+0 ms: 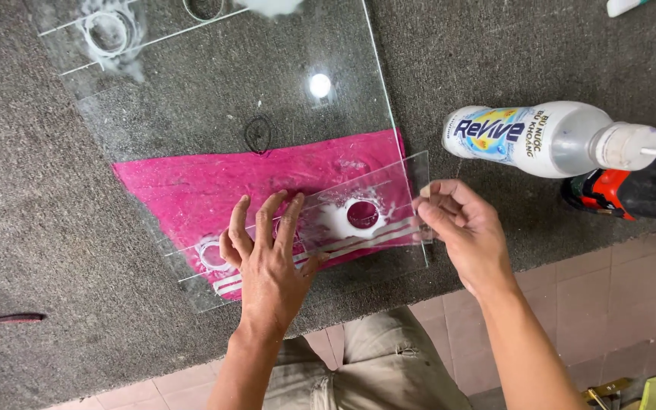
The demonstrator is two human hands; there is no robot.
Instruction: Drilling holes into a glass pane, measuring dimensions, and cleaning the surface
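Observation:
A narrow clear glass strip [389, 186] with two drilled round holes ringed by white residue lies tilted over a large glass sheet [267, 68]. Under the sheet sits a pink cloth [191, 190]. My left hand [267, 254] presses flat on the strip's left part, fingers spread. My right hand [461, 224] pinches the strip's right end between thumb and fingers, lifting that end slightly.
A white plastic bottle [548, 138] with a pierced cap lies on its side on the grey carpeted bench [39, 228]. A red and black power tool [624, 190] rests at the right edge. More drilled holes with white residue [108, 30] show at the sheet's far end. Tiled floor below.

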